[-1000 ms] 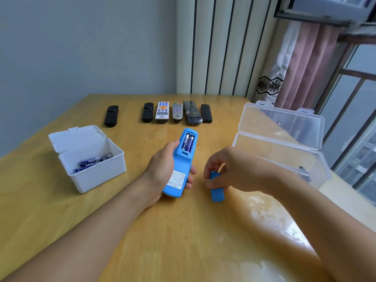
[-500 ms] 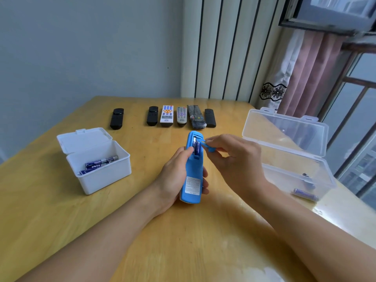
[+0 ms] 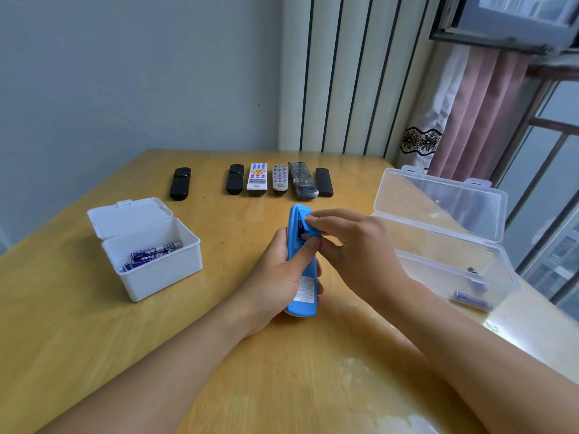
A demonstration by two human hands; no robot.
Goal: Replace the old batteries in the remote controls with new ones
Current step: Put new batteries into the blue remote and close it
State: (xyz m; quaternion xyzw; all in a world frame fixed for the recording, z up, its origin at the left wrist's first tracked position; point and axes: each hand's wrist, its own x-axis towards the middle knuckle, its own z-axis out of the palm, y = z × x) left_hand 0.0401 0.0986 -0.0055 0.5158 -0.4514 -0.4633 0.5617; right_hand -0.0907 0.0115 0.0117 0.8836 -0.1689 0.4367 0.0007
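Observation:
My left hand (image 3: 275,277) grips a blue remote (image 3: 301,292) back side up above the middle of the table, its thumb pressed near the battery bay. My right hand (image 3: 354,249) pinches the blue battery cover (image 3: 314,232) and holds it over the open bay; the batteries inside are mostly hidden by my fingers. A white box (image 3: 150,261) at the left holds several blue batteries (image 3: 153,252). A clear plastic box (image 3: 451,264) at the right has a purple battery (image 3: 473,301) in its near corner.
Several other remotes (image 3: 257,180) lie in a row at the far side of the wooden table (image 3: 94,333), with one black remote (image 3: 180,183) apart at the left. A wall, a striped panel and a curtained window stand behind.
My right hand picked the blue cover up from the table and brought it to the remote's battery bay. My left hand tilted the remote more upright.

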